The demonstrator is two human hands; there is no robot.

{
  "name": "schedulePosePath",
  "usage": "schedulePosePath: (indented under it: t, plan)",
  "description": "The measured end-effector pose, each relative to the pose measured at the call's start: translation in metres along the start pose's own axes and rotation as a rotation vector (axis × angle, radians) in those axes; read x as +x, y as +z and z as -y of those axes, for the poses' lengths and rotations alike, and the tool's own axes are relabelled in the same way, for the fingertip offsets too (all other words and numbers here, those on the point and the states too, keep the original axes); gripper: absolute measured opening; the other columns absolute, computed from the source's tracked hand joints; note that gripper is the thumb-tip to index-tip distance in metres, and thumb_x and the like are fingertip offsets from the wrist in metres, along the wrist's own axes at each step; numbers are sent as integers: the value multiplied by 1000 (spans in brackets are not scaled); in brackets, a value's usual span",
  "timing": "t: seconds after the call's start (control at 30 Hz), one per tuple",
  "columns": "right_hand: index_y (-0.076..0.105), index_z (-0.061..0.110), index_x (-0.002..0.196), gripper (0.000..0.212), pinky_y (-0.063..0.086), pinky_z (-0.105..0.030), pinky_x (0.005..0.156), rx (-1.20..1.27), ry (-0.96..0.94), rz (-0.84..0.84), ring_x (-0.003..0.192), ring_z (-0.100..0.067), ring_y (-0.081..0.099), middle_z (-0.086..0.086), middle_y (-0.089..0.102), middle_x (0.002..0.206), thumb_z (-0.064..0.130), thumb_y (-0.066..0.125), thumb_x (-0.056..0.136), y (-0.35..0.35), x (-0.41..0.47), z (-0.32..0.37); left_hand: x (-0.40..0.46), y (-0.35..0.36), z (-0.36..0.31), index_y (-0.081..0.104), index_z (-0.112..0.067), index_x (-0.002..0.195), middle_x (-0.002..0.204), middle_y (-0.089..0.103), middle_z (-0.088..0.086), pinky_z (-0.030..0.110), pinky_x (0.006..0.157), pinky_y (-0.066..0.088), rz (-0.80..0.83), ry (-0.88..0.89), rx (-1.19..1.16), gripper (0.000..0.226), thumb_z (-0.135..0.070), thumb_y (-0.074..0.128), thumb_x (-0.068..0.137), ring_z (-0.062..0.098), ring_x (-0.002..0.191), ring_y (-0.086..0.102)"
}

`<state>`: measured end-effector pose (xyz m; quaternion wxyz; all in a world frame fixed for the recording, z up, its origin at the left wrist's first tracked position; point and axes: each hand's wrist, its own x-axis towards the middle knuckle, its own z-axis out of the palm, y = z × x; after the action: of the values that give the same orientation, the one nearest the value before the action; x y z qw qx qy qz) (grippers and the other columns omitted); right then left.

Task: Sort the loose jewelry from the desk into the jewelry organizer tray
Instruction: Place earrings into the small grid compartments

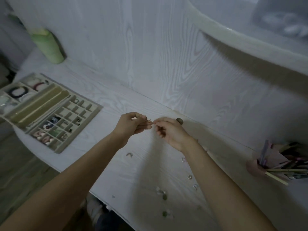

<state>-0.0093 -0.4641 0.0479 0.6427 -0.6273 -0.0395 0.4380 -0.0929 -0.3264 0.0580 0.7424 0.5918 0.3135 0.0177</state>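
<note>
Above the middle of the white desk [116, 172], my left hand [131, 125] and my right hand [168, 130] meet, both pinching one small gold piece of jewelry [148, 121] between their fingertips. The beige jewelry organizer tray [93, 114] lies at the desk's left end, with bracelets in its large cells and earrings and hair clips in several small cells. Loose pieces lie on the desk below my hands: a silver ring [129, 154], a clear piece [183, 160], small rings [190, 177], and green studs [164, 197].
A green cylinder [48, 47] stands at the back left. A small round stone [179, 121] sits by the wall behind my right hand. A pink cup of pens and sticks [275, 165] lies at the right. A mirror frame [233, 32] leans at the upper right.
</note>
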Motion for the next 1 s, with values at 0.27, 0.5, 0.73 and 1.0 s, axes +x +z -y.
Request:
schedulePosePath:
  t: [0.27,0.5,0.73,1.0]
  plan:
    - [64,12,96,9,37,-16,58,-312,-160,-15,64,-7,51,-3,60,80,10,63,87,118,41,5,8,-120,-25,57,-9,85,83,73,10,20,67,50,-61,-24,25,9,-12,55,94,15,73,72]
    - [65,11,80,12,37,-8,59,-422,-308,-5,57,5,48,2,55,71,0,69,81,216,89,-6,22,-219,-32,60,-3,85,78,69,14,15,50,48,-59,-58,55,7,-8,59,91,10,60,68]
    - [62,6,82,8,40,-6,58,-437,-261,21,61,9,57,2,63,75,-1,67,83,273,130,-15,35,-289,-23,63,-5,73,64,69,8,22,49,39,-88,-119,32,16,-8,61,90,11,51,62]
    - [61,11,82,14,44,-10,61,-442,-197,18,75,-7,62,-3,66,83,-2,67,82,294,165,-17,52,-310,-19,58,-11,76,59,61,6,15,41,41,-186,-144,-74,17,2,63,85,4,41,54]
